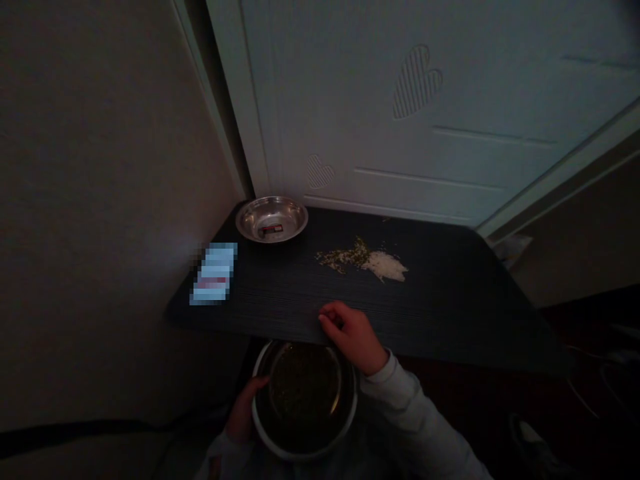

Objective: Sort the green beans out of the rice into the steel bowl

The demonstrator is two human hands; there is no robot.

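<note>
A round bowl point(305, 443) with a pale rim sits low, below the near edge of the dark table; what lies in it is dark and hard to make out. My left hand point(246, 403) grips its left side, thumb over the rim. Above the bowl's right side, at the table edge, is my right hand point(353, 332), its fingers curled and thumb close to the index finger; anything between them is hidden. Beyond it on the tabletop lie a heap of white rice-like grains point(386, 265) and, adjoining on the left, a scatter of greenish grains point(350, 256).
A shallow steel bowl point(245, 230) stands at the table's back left, with a small dark object point(271, 229) inside. A blurred-out bright phone-like rectangle point(215, 273) lies at the left edge. Behind the table point(450, 300) rises a white door point(350, 100); a wall stands left.
</note>
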